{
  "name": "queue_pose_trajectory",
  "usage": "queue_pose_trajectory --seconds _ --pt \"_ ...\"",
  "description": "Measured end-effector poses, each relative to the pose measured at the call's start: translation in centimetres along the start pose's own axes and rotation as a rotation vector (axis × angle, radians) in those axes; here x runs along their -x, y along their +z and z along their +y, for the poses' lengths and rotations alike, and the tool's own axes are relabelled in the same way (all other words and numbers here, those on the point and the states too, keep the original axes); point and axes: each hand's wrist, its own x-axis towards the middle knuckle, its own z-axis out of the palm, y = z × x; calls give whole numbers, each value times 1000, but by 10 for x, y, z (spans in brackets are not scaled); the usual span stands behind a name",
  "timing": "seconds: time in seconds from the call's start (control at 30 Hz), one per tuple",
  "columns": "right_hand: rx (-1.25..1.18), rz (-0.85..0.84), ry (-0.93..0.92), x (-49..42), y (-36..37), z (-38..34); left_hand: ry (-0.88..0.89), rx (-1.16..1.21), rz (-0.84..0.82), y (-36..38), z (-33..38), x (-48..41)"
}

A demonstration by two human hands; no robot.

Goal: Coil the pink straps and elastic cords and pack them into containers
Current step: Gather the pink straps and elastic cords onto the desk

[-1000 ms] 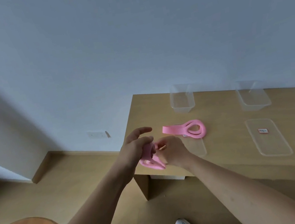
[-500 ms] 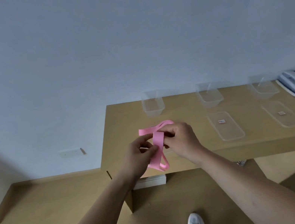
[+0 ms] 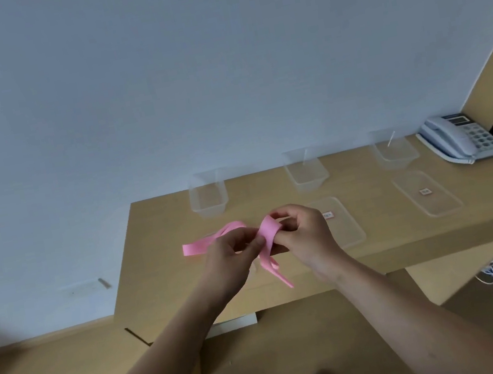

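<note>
Seen from the head camera, the right grip point(image 3: 304, 232) is serving as a spool: its fingers are curled with the strap point(image 3: 267, 230) wound over them in a broad pink band, probably so the coil is taking a steady size. The left grip point(image 3: 233, 251), just beside it, is pinching the strap between thumb and forefinger, apparently feeding and tensioning the next turn. Both are hovering above the near part of the tabletop point(image 3: 164, 234). The strap's loose tail is hanging below the two grips, its long axis running down and slightly toward the right-grip side, with the end pointing at the floor. Beyond the left grip, a second pink loop point(image 3: 196, 247) is lying flat on the tabletop, stretching away to that grip's outer side; the hand is hiding whether it joins the held strap. Farther past the grips, three clear containers point(image 3: 306, 171) are standing open in a row along the wall, presumably waiting for finished coils, with lids point(image 3: 425, 193) lying flat in front of them. A phone point(image 3: 460, 137) is sitting far out past the right grip.
</note>
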Motion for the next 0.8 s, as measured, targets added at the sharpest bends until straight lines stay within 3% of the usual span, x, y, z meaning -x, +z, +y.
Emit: queue_pose_trajectory --seconds 0.23,0.43,0.53,0.6,0.7,0.8 --pt "90 28 -45 -36 -24 1 -42 57 -71 27 4 -16" --pt "16 -133 -124 -51 -30 5 -105 207 48 32 3 -30" --pt "-124 -414 -20 -54 -30 20 -122 345 101 26 3 -37" --pt "-43 -538 27 -49 -27 36 -154 446 134 22 -1 -42" --pt "91 -514 73 -45 -19 60 -214 506 255 13 -12 -49" --pt "-81 -480 204 -45 -16 70 -314 679 361 4 -30 -52"
